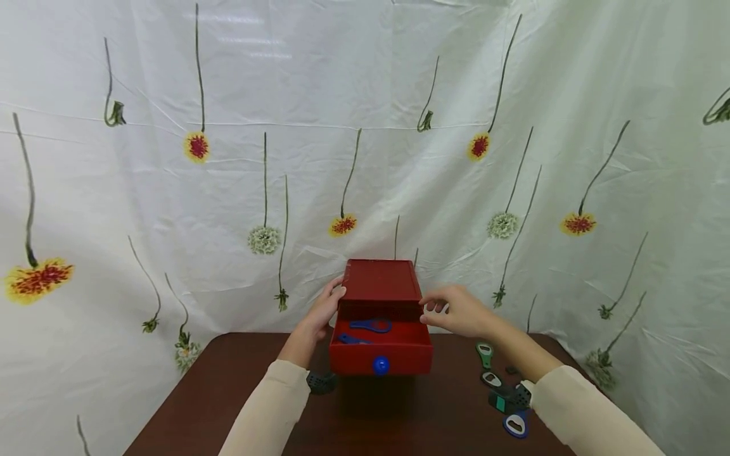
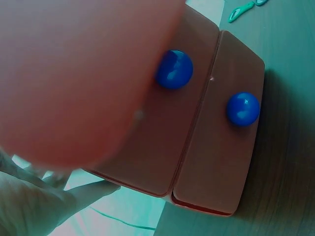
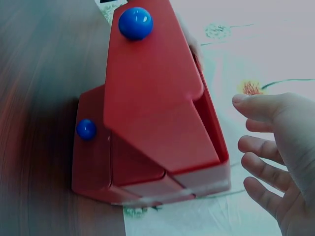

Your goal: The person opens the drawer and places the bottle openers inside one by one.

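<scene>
A small red drawer cabinet [image 1: 381,278] stands on the table with its top drawer [image 1: 356,362] pulled out by a blue knob-fronted face. Inside that drawer lie two blue tools, a ring-ended one [image 1: 362,325] like a bottle opener and another [image 1: 350,340] partly hidden by the front. Along the cabinet's left side rests my left hand [image 1: 322,314], fingers extended. My right hand [image 1: 459,311] hovers beside the right side, fingers loosely bent and holding nothing; the right wrist view shows a gap between its fingertips and the cabinet. The lower drawers [image 2: 211,132] are pushed in.
On the table's right lie a green bottle opener [image 1: 486,356], a dark one [image 1: 491,379], a blue one [image 1: 516,425] and a dark piece with a teal patch [image 1: 499,403], close to the right forearm. Behind the table hangs a flowered white cloth [image 1: 365,95].
</scene>
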`<state>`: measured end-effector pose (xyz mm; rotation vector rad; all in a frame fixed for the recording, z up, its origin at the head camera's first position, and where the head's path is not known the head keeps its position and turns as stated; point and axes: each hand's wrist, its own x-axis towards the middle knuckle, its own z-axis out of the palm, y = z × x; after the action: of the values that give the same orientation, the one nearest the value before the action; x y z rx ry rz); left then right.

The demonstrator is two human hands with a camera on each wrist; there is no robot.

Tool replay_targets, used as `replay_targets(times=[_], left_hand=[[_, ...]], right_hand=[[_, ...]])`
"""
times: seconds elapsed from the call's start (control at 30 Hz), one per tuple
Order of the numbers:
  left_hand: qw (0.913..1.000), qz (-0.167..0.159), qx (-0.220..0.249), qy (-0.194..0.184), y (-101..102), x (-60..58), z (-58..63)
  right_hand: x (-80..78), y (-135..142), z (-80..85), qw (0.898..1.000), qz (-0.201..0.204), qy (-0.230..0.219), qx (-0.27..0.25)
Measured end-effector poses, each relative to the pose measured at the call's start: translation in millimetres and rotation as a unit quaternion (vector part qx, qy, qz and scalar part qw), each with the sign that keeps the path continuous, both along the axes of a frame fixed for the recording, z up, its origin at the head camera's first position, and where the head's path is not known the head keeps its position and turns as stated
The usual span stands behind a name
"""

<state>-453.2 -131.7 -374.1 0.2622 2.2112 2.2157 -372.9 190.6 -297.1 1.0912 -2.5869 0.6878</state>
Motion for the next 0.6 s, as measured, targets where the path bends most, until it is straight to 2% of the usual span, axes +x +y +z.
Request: replay_targets(times=[0.27, 0.53, 0.6], left_hand=[[1.0, 0.008, -0.001, 0.003, 2, -0.5, -3.9], [0.9999, 0.012, -0.006, 0.007, 1, -1.9, -3.0], [0.9999, 0.012, -0.004, 0.008, 2, -3.2, -2.0]], right_hand=[[2.3, 33, -13.9, 1.0, -0.02, 0.007, -0.014], [7.6, 68, -29.9, 0.997, -0.055, -0.046, -0.028], [10.3, 76, -32.9, 0.995, -0.073, -0.062, -0.037]])
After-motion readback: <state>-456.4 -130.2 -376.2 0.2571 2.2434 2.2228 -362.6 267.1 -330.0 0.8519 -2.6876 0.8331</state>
